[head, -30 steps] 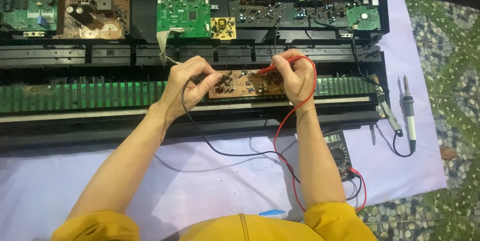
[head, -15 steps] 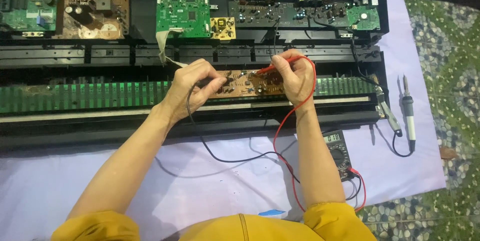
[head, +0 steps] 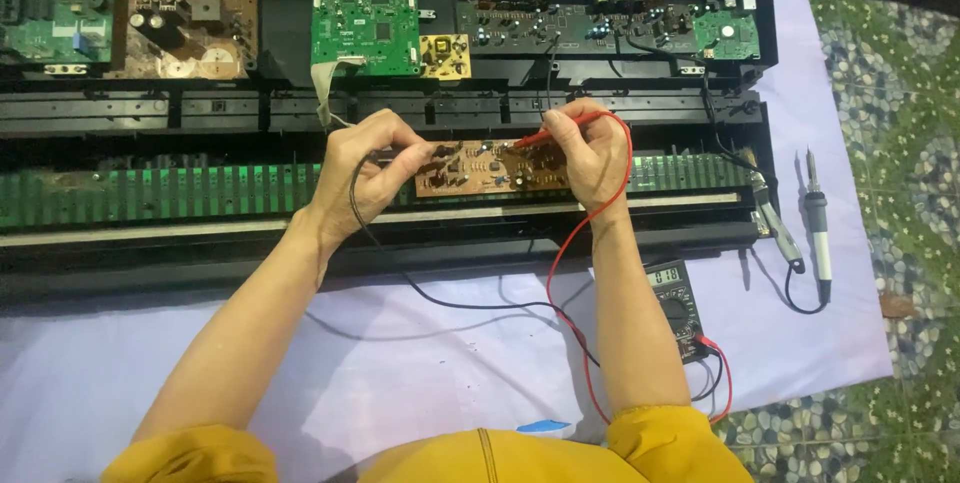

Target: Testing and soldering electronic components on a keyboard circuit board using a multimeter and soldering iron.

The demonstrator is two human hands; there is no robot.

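A small brown circuit board lies across the long green board strip of an opened black keyboard case. My left hand grips a black test probe, its tip on the board's left part. A red test probe sits in my right hand, pointing left onto the board's top edge. A black lead and a red lead run down to a dark multimeter lying on the lilac cloth beside my right forearm.
Several boards sit in the case's back row: a green board, a small yellow board, a brown board, a dark board with knobs. A soldering iron and pliers lie at the right on the cloth.
Both hands stay on the small board. The black probe tip in my left hand has shifted slightly along the board's left part; the red probe has hardly moved.
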